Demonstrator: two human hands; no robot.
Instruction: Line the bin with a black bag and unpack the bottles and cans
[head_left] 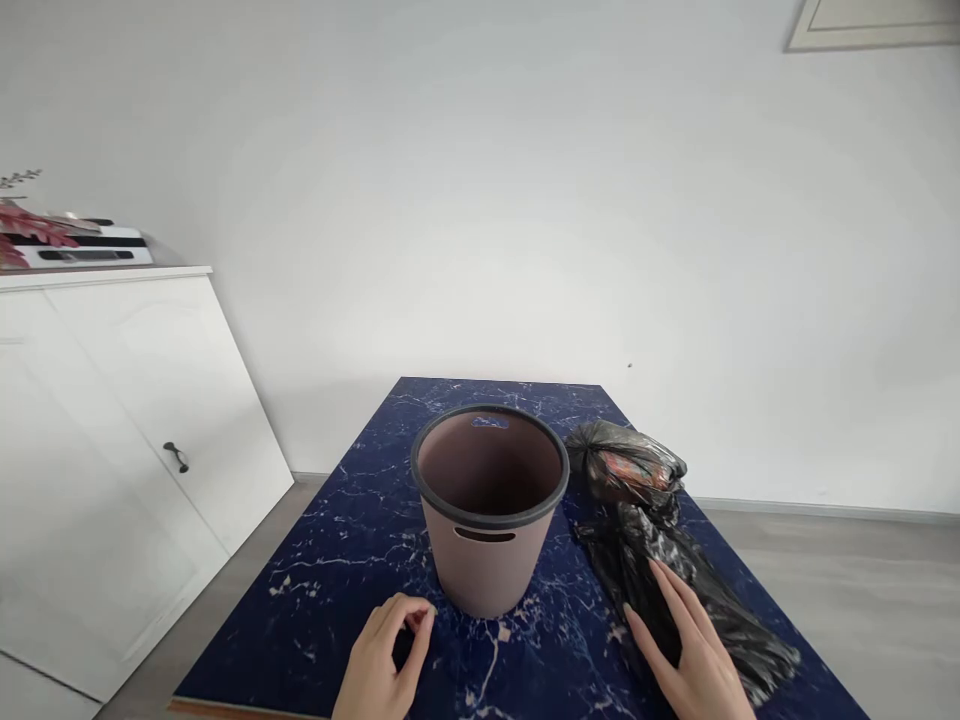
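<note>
A black plastic bag (pixel 660 545) lies on the right side of the dark blue marbled bench (pixel 337 560), its bulging knotted end toward the wall and its flat tail running back toward the person. The right hand (pixel 694 655) rests flat on that tail, fingers (pixel 667 595) stretched out and grasping nothing. Just left of the bag, close to touching it, an empty brown bin (pixel 487 505) with a dark rim stands upright. The left hand (pixel 382 655) lies on the bench near the bin's base, fingers curled loosely, empty. A white cabinet (pixel 112 450) stands further left.
</note>
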